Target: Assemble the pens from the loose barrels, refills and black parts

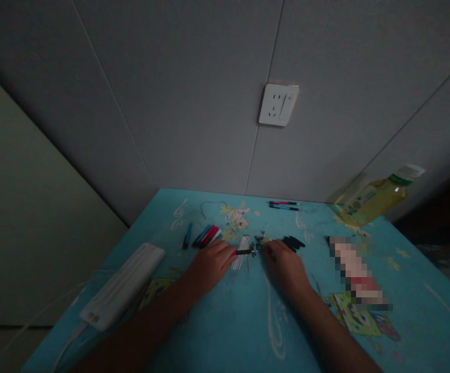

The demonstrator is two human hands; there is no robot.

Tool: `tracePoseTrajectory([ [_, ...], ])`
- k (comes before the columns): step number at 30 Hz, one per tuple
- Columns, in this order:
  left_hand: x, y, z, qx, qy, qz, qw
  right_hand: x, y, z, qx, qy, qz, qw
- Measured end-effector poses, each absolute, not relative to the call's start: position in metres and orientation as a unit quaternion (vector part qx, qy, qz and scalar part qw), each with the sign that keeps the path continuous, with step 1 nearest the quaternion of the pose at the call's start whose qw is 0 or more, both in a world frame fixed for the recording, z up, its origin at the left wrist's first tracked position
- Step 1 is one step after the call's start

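When Both Hands Meet at the Tip: Support the Barrel, Align the Parts

While the left hand [211, 259] grasps a slim pen with a red barrel, black grip section and metallic tip [243, 252], the right hand [287, 267] has its fingertips drawn together at that tip; whether they pinch a part is too small to tell. The pen points toward the right edge, over the middle of the blue, cartoon-printed desk [225, 336].

Alignment: hold the barrel steady with the left hand and apply right-hand force along the pen's axis only. Sideways pressure would probably tilt or drop a small fitting.

Working area: thin white rods [238, 263] lie side by side beneath the pen. Tiny dark pieces [259, 240] are scattered just beyond the tip, toward the far edge; lift the fingers clear rather than sweeping across them.

Surroundings: short black tubes [294, 243] lie just beside the right hand, on its right-edge side. Red and blue pen barrels [208, 235] lie beyond the left hand. Two slim red and blue pens with black ends [283, 206] lie along the far edge.
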State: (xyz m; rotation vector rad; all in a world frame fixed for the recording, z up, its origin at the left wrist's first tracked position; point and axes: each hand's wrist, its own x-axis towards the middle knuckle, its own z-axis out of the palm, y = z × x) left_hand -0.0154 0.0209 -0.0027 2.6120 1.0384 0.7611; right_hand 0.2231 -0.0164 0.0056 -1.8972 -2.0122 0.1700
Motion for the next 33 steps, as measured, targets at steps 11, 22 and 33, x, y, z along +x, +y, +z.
tracePoseTrajectory([
  [11,-0.0153,0.0209,-0.0037,0.893,0.36,0.247,0.111,0.2226,-0.017,0.0064,-0.688,-0.703,0.061,0.168],
  [22,-0.0157,0.0203,-0.0033,0.894,0.354,0.248,0.114,0.2228,-0.0168,0.005,-0.688,-0.703,0.048,0.177],
  [33,-0.0143,0.0195,-0.0054,0.896,0.361,0.234,0.113,0.2236,-0.0132,0.0031,-0.683,-0.7,0.074,0.197],
])
